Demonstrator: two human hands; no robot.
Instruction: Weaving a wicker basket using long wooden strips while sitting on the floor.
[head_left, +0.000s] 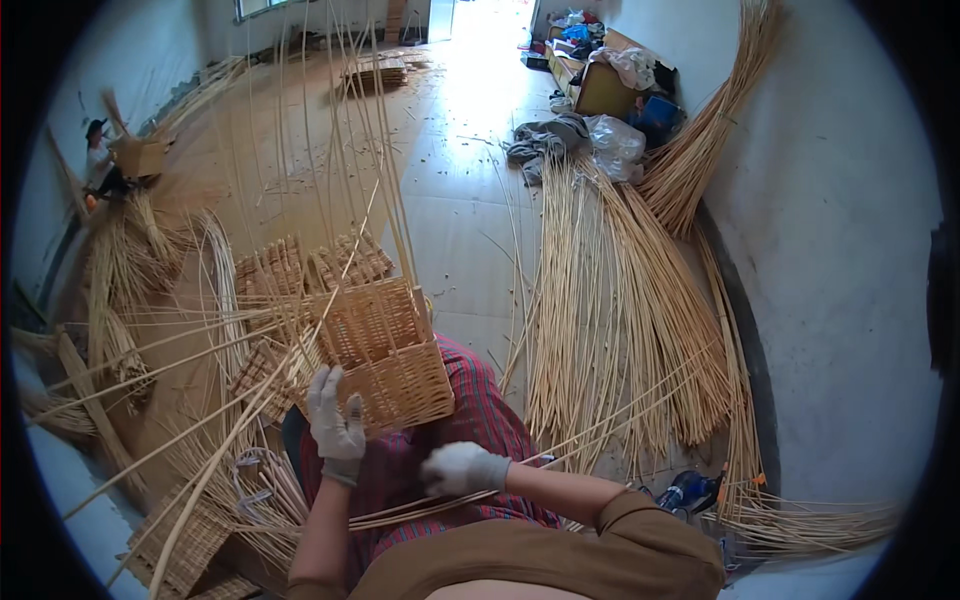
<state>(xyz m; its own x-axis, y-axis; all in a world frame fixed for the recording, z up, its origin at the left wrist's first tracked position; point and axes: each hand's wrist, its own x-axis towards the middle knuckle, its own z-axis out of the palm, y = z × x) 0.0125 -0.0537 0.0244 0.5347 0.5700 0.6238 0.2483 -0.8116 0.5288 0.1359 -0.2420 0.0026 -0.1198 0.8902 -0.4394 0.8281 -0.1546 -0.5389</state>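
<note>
A half-woven wicker basket rests tilted on my lap, over red checked cloth. Long unwoven rods stick up and out to the left from its edges. My left hand, in a pale glove, grips the basket's near left corner, fingers up and thumb against the woven wall. Below the basket, over the lap, is my right hand, also gloved and apart from it. Its fingers look curled but are smeared by motion. Thin canes cross the lap beneath the right wrist; whether that hand holds anything is unclear.
Large cane bundles lie to the right, and another bundle leans on the wall. Woven panels and loose canes lie at left. Far left, a person sits by a wicker piece. A cluttered bench stands at the back.
</note>
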